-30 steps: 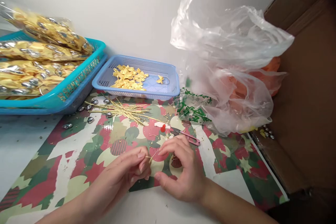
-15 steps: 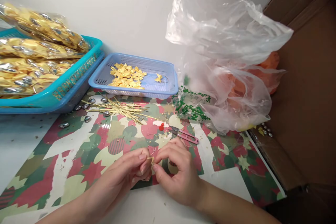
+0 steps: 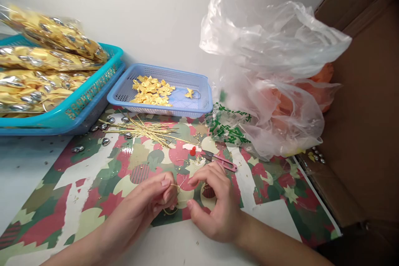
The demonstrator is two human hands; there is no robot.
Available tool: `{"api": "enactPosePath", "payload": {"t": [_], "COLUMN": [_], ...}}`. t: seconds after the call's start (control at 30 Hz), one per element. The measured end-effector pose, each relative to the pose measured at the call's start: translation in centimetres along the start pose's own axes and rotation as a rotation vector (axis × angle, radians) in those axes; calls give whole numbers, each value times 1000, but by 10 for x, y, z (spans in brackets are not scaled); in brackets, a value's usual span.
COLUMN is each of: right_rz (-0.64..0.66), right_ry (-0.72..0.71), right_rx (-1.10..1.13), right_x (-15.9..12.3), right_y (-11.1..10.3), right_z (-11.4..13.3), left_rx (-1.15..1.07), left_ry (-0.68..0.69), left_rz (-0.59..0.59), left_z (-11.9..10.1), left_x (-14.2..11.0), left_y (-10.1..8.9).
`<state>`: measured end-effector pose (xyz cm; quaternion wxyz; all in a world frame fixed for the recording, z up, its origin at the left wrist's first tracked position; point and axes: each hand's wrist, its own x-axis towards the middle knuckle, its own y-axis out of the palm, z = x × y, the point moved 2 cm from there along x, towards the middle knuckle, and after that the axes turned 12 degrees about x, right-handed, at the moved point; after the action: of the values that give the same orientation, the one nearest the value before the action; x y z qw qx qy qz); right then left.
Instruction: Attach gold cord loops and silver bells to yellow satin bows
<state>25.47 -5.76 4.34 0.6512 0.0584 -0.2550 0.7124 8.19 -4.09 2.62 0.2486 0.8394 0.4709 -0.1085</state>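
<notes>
A translucent plastic bag (image 3: 274, 87) is bearing green characters, too creased to read. The left hand (image 3: 152, 199) is pinching a cord (image 3: 178, 189); the right hand's (image 3: 216, 205) thumb and forefinger are standing apart beside it. The cord, slender and dull gold, is looping below the left fingers.

Gold cord (image 3: 178, 189) — in the left grip (image 3: 151, 197)

Not pinching right by the left hand (image 3: 152, 199) with the right hand (image 3: 215, 205) anymore — backed off since half a second ago, gaping now. Also seeing a loop of thin gold cord (image 3: 170, 214) below the left fingertips (image 3: 165, 182) — new since then.
</notes>
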Motion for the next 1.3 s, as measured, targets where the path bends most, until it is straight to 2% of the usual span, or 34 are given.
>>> {"api": "enactPosePath", "payload": {"t": [0.2, 0.37, 0.47, 0.6, 0.77, 0.9, 0.97, 1.03, 1.17, 1.2, 1.23, 1.3], "right_rz": [42, 49, 73, 58, 51, 43, 40, 34, 34, 39, 42, 53], "right_ry": [-3, 9, 27, 44, 117, 153, 106, 9, -224, -264, -295, -338], "right_rx": [39, 71, 69, 84, 226, 226, 187, 111, -94, -137, -175, -232], "right_x": [0, -2, -2, 0, 3, 4, 3, 3, 3, 3, 3, 3], "right_y": [4, 8, 10, 10, 6, 4, 4, 4, 2, 2, 1, 0], "right_z": [-1, -3, -2, -1, -3, -5, -4, -2, 1, 2, 3, 4], "left_rx": [290, 680, 828, 887, 810, 768, 799, 863, 995, 1017, 1039, 1051], "left_ry": [38, 227, 309, 320, 272, 258, 280, 360, 644, 682, 684, 609], "left_rz": [-43, -47, -66, -100, -179, -233, -221, -228, -408, -401, -340, -186], "left_z": [-3, -7, -9, -9, -10, -10, -13, -19, -30, -30, -28, -22], "left_x": [-3, -7, -7, -7, -6, -4, -5, -7, -18, -20, -21, -20], "left_y": [2, 5, 4, 3, 0, -1, -2, -4, -8, -7, -5, 0]}}
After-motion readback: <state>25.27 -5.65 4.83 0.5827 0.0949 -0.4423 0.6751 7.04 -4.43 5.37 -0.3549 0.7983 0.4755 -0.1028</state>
